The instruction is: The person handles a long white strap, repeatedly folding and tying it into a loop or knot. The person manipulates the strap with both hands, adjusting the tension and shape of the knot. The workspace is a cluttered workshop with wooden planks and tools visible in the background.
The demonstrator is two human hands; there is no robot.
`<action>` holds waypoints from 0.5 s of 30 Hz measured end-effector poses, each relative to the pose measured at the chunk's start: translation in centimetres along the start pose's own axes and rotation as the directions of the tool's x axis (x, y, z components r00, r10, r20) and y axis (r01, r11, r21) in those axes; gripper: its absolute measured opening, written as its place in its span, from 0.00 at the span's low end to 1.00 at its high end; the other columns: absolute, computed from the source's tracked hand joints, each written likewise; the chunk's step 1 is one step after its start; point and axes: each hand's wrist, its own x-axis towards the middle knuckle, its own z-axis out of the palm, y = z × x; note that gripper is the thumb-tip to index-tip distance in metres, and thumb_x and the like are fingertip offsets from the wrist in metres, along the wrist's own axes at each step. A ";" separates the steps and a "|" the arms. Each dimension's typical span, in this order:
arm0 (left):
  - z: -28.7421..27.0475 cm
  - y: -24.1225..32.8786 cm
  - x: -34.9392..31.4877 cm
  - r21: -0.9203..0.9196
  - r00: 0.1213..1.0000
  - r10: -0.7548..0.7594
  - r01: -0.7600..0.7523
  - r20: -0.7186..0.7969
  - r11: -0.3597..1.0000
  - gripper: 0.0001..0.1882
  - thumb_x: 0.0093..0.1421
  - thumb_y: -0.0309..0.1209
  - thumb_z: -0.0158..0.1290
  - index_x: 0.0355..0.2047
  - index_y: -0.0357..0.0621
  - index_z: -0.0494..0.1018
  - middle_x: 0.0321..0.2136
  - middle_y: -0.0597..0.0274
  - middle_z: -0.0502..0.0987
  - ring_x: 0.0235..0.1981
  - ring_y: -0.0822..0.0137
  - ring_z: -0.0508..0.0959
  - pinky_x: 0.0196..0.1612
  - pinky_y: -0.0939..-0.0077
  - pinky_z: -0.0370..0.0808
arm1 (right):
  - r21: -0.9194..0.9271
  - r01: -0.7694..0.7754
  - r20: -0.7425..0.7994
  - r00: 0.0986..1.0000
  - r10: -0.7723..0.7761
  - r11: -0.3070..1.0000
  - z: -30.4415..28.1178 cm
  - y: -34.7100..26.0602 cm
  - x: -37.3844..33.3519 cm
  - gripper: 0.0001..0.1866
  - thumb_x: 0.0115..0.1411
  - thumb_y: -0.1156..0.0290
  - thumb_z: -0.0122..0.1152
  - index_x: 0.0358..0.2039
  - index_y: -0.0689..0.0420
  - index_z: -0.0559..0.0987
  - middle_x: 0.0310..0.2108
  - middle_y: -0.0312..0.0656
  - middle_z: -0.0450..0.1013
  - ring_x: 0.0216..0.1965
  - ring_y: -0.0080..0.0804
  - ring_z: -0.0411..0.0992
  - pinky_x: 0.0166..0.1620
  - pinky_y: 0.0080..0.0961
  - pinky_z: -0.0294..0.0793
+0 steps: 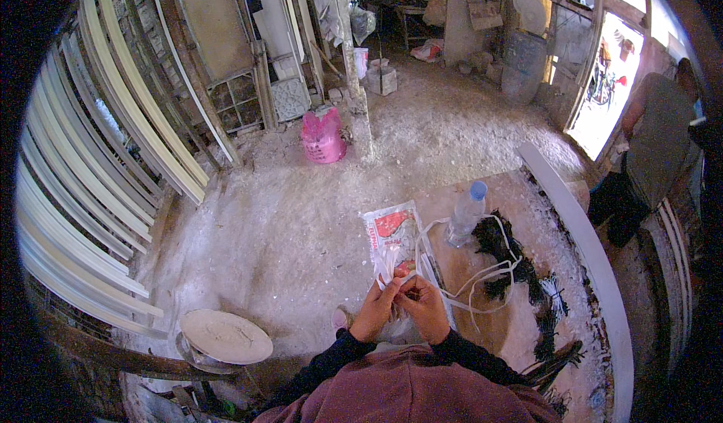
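Observation:
My left hand (374,311) and my right hand (423,308) meet close together in front of my body. Fingers of both are pinched on a thin white strip (387,261), whose short ends fan out above the left fingertips. A long loose length of similar white strip (473,276) loops away to the right of my hands. Just beyond them is a white printed plastic bag (392,231) with red patches; my fingers overlap its lower end, and I cannot tell whether they touch it. How the strip passes between my fingers is hidden.
At right, a worktop (456,190) carries a clear bottle (467,220) with a blue cap and black strands (497,246). A long pale board (580,250) edges it. Long pale mouldings (90,197) lean left. A round plate-like piece (226,336) sits lower left. Another person (655,137) stands right.

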 end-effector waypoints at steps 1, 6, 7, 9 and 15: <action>-0.1 0.0 0.0 -0.009 1.000 -0.014 0.013 -0.008 1.000 0.17 0.60 0.37 0.42 0.45 0.41 0.62 0.34 0.58 0.71 0.36 0.66 0.72 0.39 0.76 0.69 | 0.048 -0.011 0.011 1.000 0.010 0.999 0.0 0.0 0.0 0.06 0.51 0.75 0.57 0.26 0.61 0.69 0.22 0.37 0.70 0.24 0.18 0.66 0.27 0.17 0.67; -0.4 -0.3 -0.1 -0.008 1.000 -0.019 0.019 -0.024 1.000 0.17 0.60 0.38 0.41 0.45 0.41 0.62 0.34 0.58 0.71 0.35 0.66 0.72 0.39 0.76 0.69 | 0.064 -0.002 0.005 1.000 0.001 0.998 0.4 -0.8 -0.2 0.06 0.51 0.76 0.57 0.26 0.60 0.68 0.21 0.37 0.70 0.24 0.18 0.66 0.26 0.16 0.66; -0.6 -0.2 -0.1 0.000 1.000 -0.009 0.009 -0.021 1.000 0.17 0.60 0.38 0.42 0.45 0.40 0.61 0.34 0.58 0.71 0.35 0.65 0.72 0.39 0.76 0.69 | 0.058 -0.002 0.007 1.000 0.002 0.998 0.4 -1.0 -0.2 0.06 0.51 0.75 0.57 0.26 0.60 0.68 0.21 0.37 0.70 0.24 0.18 0.66 0.27 0.17 0.66; -1.2 0.1 0.0 0.099 0.997 0.047 -0.053 0.069 0.994 0.19 0.60 0.43 0.41 0.44 0.41 0.63 0.32 0.65 0.68 0.34 0.72 0.67 0.38 0.80 0.65 | 0.064 -0.014 0.020 1.000 0.013 0.998 0.5 -1.2 -0.3 0.07 0.52 0.74 0.57 0.26 0.60 0.68 0.21 0.36 0.70 0.24 0.18 0.66 0.27 0.17 0.66; -4.1 2.5 -0.7 0.285 0.998 -0.059 0.047 0.033 0.957 0.20 0.59 0.47 0.40 0.40 0.43 0.65 0.26 0.71 0.65 0.27 0.75 0.65 0.32 0.81 0.64 | 0.102 -0.038 0.066 0.997 0.032 0.994 -1.6 -2.5 0.3 0.07 0.53 0.72 0.56 0.26 0.59 0.69 0.22 0.36 0.70 0.25 0.20 0.67 0.30 0.19 0.68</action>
